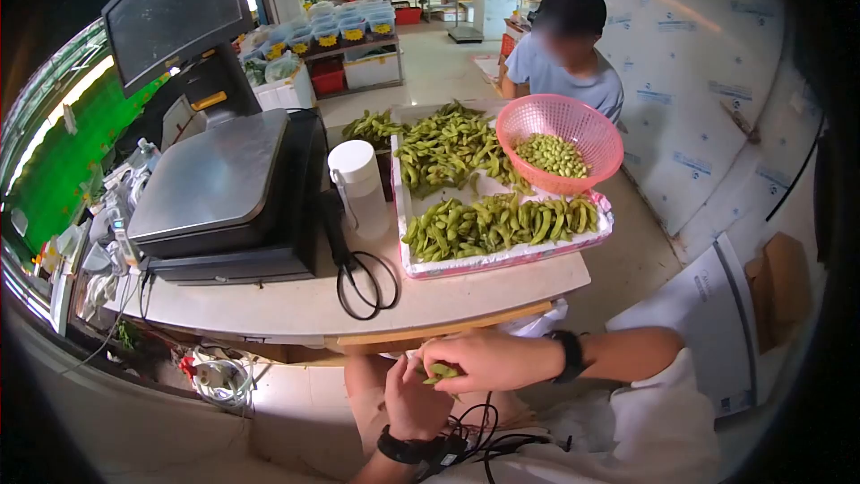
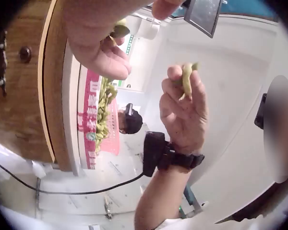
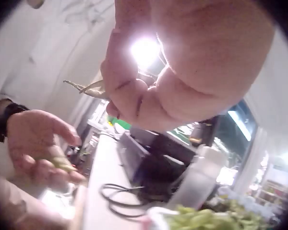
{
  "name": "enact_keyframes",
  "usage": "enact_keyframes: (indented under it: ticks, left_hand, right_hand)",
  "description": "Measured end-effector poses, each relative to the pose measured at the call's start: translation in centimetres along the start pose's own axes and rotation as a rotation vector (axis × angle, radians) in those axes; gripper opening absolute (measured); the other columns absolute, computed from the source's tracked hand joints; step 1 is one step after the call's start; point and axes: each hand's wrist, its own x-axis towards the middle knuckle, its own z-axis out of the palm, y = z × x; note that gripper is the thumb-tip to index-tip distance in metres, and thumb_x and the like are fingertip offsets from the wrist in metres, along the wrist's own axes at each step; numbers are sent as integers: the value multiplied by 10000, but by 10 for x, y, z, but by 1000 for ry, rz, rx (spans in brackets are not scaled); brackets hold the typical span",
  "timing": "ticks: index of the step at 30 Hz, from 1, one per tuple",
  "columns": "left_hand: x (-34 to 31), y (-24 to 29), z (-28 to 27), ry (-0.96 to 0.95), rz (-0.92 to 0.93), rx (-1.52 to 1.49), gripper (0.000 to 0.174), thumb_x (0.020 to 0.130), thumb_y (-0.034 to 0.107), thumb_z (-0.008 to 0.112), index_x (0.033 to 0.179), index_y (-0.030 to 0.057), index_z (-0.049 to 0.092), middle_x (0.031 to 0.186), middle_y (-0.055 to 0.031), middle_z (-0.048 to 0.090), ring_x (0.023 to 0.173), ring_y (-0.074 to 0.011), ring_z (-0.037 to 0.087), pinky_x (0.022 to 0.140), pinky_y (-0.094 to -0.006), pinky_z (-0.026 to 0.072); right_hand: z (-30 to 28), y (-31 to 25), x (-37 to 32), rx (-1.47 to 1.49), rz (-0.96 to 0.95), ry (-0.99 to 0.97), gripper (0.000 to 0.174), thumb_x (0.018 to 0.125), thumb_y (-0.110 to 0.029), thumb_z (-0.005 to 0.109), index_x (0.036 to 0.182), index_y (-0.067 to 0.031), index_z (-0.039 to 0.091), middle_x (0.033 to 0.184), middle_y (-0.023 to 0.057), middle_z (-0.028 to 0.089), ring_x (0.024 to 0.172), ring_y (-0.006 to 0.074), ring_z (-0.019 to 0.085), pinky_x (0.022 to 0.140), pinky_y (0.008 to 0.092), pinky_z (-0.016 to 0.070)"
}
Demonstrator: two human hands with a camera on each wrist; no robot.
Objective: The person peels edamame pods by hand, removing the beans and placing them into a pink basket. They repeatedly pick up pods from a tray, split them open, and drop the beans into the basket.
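Above the lap, both hands are close together. Between thumb and fingers, my right hand (image 1: 502,360) pinches a green soybean pod (image 2: 187,82), whose thin stem end (image 3: 79,87) sticks out past the fingertips. My left hand (image 1: 417,405) has its fingers curled about green pods (image 3: 61,164), also partly visible as a green piece (image 2: 120,29) by the fingers in the left wrist view. On the counter, a white foam box (image 1: 502,263) holds heaps of soybean pods (image 1: 497,224). A pink colander (image 1: 560,116) with shelled green beans (image 1: 551,154) sits on its far right corner.
Left of the box are a lidded plastic bottle (image 1: 358,181), a coiled black cable (image 1: 367,285) and a scale (image 1: 210,179) with a monitor (image 1: 175,13). Another person (image 1: 564,63) sits beyond the colander. Black cables (image 1: 484,430) lie across the lap; a wooden drawer edge (image 1: 439,327) fronts the counter.
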Motion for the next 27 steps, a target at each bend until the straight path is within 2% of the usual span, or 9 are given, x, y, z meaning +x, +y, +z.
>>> enact_keyframes:
  ticks: [4,9,12,15,16,17,20,21,27]
  left_hand:
    - [-10,-25,-14,-61,35,-111,433,887,446,405,1085,84,537,1071,-60,553,1030,-195,514,901,-349,389]
    - [-23,-52,-34,-65,79,-115,385,912,407,392,1060,86,544,1041,-55,563,1001,-192,530,878,-338,410]
    - [-28,-63,-40,-193,91,-85,373,934,415,350,1030,123,561,1003,-28,597,954,-171,564,825,-323,449]
    - [-37,-71,-56,-38,30,194,202,927,336,458,972,146,511,763,27,491,654,-77,477,565,-201,409]
    - [-48,-72,-33,-8,40,294,144,914,293,511,957,159,481,721,43,435,577,-42,401,470,-157,324]
    - [-52,-72,-30,6,8,331,121,915,275,509,947,166,469,743,44,451,557,-30,398,430,-151,299]
    - [-59,-77,-26,43,69,451,134,918,260,530,925,134,485,675,26,453,494,-47,379,403,-165,263]
    - [-62,-78,-27,65,73,441,129,916,228,547,921,107,506,651,19,459,479,-59,375,417,-177,256]
    - [-66,-92,-33,67,168,637,141,926,222,534,952,84,522,658,12,472,494,-57,383,421,-182,257]
  right_hand:
    - [54,30,-7,-172,-158,289,226,802,-201,619,967,-58,564,831,104,553,788,281,578,703,373,452]
    - [76,22,-35,-257,-175,356,197,802,-240,628,940,-105,590,798,85,531,766,269,574,695,369,448]
    - [73,14,-55,-48,-218,375,203,809,-245,642,956,-107,621,780,47,524,722,203,557,655,309,450]
    - [81,25,-75,200,-249,386,247,841,-149,617,1049,-18,591,871,86,507,711,153,538,628,267,447]
    - [91,37,-77,323,-305,400,259,854,-126,609,1092,-27,588,901,74,518,691,135,527,624,243,448]
    - [93,47,-79,210,-349,427,271,865,-121,603,1120,-33,580,894,52,506,671,108,517,611,211,443]
    - [107,56,-93,559,-228,370,318,882,-105,588,1189,-41,536,893,11,496,716,47,504,632,167,422]
    - [114,58,-95,832,-216,358,360,883,-91,585,1228,-37,496,928,7,524,761,43,517,656,165,423]
    - [134,81,-100,919,-286,482,315,879,-76,594,1178,-33,506,915,0,576,794,43,525,682,172,427]
